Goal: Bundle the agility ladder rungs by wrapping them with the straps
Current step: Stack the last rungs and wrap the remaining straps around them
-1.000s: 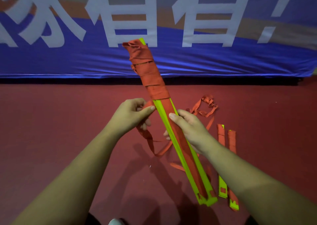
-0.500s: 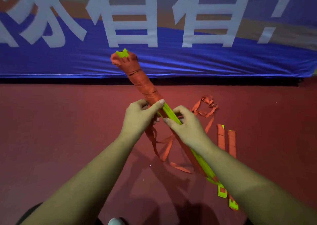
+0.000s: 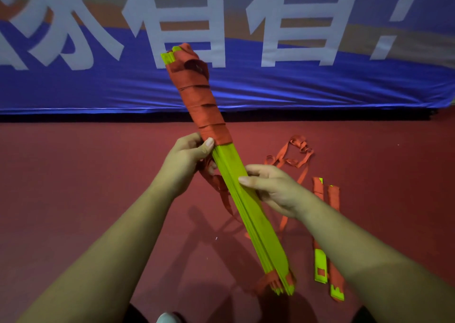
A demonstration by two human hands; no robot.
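Red floor (image 3: 73,199), blue banner (image 3: 295,88) behind

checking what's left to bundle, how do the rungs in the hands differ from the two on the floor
The held rungs form a thick stack, raised and tilted; the floor rungs lie flat as two singles. The held rungs have strap wound around their far end; the floor rungs do not. Both are lime green.

Showing bare skin along the left forearm (image 3: 103,236) at lower left and the right forearm (image 3: 357,248) at lower right, all the way down to the left hand (image 3: 184,161) and right hand (image 3: 273,187). Showing short, plain thumbnails. Wearing a pale shoe (image 3: 168,319), just peeking in at bottom centre, and dark clothing (image 3: 136,314) beside it, too dim for naming.
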